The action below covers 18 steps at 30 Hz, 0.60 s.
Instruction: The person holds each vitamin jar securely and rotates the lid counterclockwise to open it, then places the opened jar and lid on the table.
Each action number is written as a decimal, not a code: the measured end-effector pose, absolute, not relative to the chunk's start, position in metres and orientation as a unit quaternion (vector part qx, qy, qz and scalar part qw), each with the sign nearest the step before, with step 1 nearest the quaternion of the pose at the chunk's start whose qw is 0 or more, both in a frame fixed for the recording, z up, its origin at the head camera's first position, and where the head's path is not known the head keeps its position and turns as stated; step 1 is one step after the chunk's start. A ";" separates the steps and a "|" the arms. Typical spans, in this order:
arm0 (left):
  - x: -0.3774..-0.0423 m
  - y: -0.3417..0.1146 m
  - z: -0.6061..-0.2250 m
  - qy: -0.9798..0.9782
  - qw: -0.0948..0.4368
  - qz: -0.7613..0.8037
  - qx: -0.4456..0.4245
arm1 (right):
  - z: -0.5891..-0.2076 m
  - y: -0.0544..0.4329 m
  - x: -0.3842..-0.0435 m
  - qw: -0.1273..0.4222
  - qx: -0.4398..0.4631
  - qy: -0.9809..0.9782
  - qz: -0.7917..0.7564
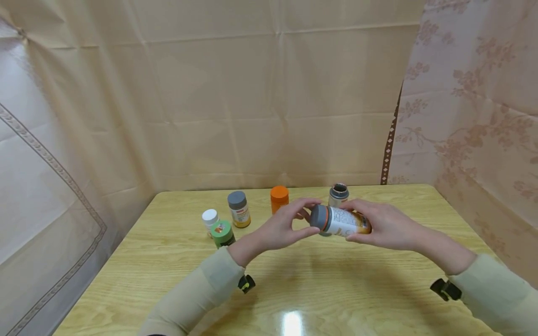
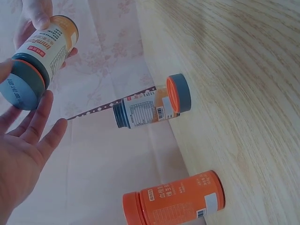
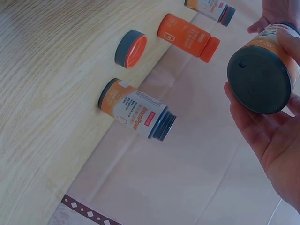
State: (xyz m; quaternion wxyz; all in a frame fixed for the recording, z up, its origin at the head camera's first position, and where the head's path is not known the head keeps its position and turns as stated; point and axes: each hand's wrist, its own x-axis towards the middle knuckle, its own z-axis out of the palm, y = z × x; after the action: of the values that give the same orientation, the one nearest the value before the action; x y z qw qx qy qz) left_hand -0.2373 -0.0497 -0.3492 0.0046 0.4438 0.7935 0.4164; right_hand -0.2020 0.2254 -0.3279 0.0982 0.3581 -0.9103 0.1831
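Tilted bottle point(image 1: 345, 221) between hands, left hand point(image 1: 285, 227) curled round cap point(image 1: 321, 218), right hand point(image 1: 385, 225) gripping body point(image 1: 339, 221)

Both arms reach forward, long pale sleeves on. Left forearm point(image 1: 201, 284) comes in from bottom, angled up and right; right forearm point(image 1: 500, 287) from lower right, angled up and left. Wrists bare past the cuffs. Left hand point(image 1: 281, 226) and right hand point(image 1: 388, 226) raised, roughly level, facing each other, apart. Left: fingers arched at top, thumb extended below, a thumb-and-finger grip; left wrist view has the fingers point(image 2: 37, 122) slightly spread, palm partly showing, thumb cut off at edge. Right: wrapped grip, thumb opposite bent fingers; right wrist view shows the palm side, fingers supporting from underneath.
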 end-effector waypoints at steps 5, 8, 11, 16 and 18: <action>-0.237 -0.050 -0.350 0.800 0.020 0.436 0.411 | -0.329 0.224 -0.203 0.095 0.359 -0.910 0.185; -0.236 -0.051 -0.350 0.806 0.025 0.439 0.396 | -0.329 0.223 -0.202 0.088 0.357 -0.911 0.186; -0.236 -0.051 -0.349 0.812 0.031 0.434 0.388 | -0.328 0.222 -0.202 0.086 0.356 -0.912 0.185; -0.237 -0.051 -0.350 0.825 0.034 0.415 0.382 | -0.328 0.221 -0.202 0.090 0.354 -0.913 0.181; -0.237 -0.052 -0.351 0.826 0.030 0.410 0.386 | -0.329 0.221 -0.203 0.091 0.352 -0.914 0.180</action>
State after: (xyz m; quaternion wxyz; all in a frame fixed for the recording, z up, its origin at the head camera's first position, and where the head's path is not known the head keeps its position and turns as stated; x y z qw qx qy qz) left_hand -0.2374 -0.0523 -0.3505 0.0297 0.3859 0.8260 0.4099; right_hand -0.2025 0.2210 -0.3285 0.0909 0.3525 -0.9138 0.1799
